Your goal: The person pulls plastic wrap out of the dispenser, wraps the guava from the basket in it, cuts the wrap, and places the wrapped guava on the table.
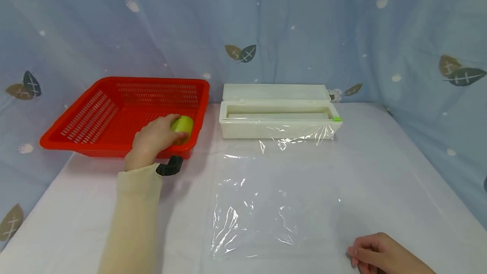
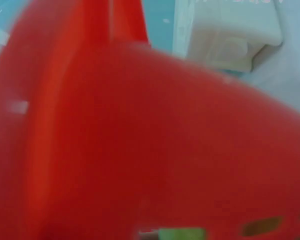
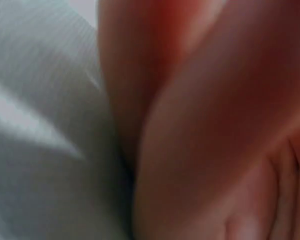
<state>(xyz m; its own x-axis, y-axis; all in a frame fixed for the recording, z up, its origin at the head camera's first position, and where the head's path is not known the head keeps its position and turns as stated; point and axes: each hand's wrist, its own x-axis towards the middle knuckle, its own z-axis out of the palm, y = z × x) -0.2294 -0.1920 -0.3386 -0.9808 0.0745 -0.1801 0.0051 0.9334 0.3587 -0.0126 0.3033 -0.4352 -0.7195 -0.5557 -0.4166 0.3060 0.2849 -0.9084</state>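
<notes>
In the head view my left hand (image 1: 156, 136) reaches into a red plastic basket (image 1: 91, 147) and holds a yellow-green rounded thing (image 1: 182, 125) near its right wall. Fingers and thumb lie on either side of it. The basket's red wall (image 2: 140, 135) fills most of the left wrist view, with a sliver of the green thing (image 2: 182, 233) at the bottom. My right hand (image 1: 384, 253) rests at the lower right with loosely curled fingers, holding nothing. Beside it, a sheet of clear plastic wrap (image 1: 262, 206) lies flat on the white cloth.
A white cling-film dispenser box (image 1: 258, 130) stands at the back centre, its lid (image 1: 274, 92) raised and a small green piece (image 1: 336, 119) at its right end. The wrap runs from its front edge. Behind hangs a blue leaf-patterned curtain (image 1: 296, 33).
</notes>
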